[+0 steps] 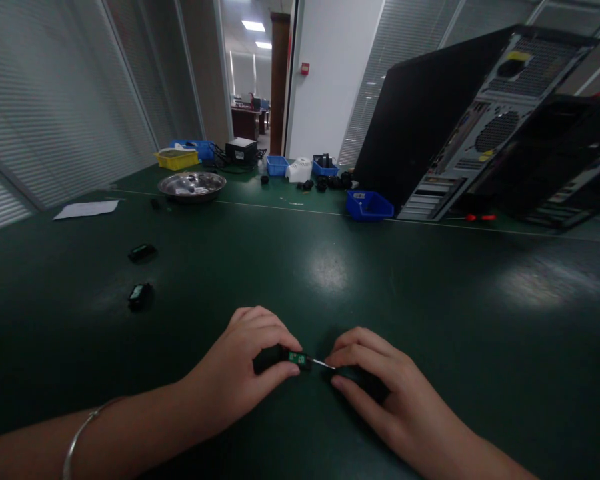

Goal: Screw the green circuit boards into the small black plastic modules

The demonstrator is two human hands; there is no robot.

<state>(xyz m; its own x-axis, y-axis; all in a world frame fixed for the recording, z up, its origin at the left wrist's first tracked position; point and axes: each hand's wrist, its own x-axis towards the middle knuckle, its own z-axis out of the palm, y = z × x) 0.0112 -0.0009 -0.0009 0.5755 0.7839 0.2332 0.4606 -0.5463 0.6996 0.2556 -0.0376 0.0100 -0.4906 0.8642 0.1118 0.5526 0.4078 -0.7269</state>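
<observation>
My left hand (240,377) pinches a small black part with a green circuit board (296,359) showing at its end, resting on the dark green table (330,267). My right hand (380,390) holds a small screwdriver (323,363) with a thin metal tip that touches the green board; its dark handle is mostly hidden under my fingers. A silver bracelet sits on my left wrist. Two similar small black parts (140,295) (143,252) lie on the table to the far left.
A metal bowl (192,185), a sheet of paper (87,209), yellow and blue bins (370,205) and black parts stand at the back. Two open computer cases (480,127) lean at the right, with a red-handled screwdriver (480,217) beside them.
</observation>
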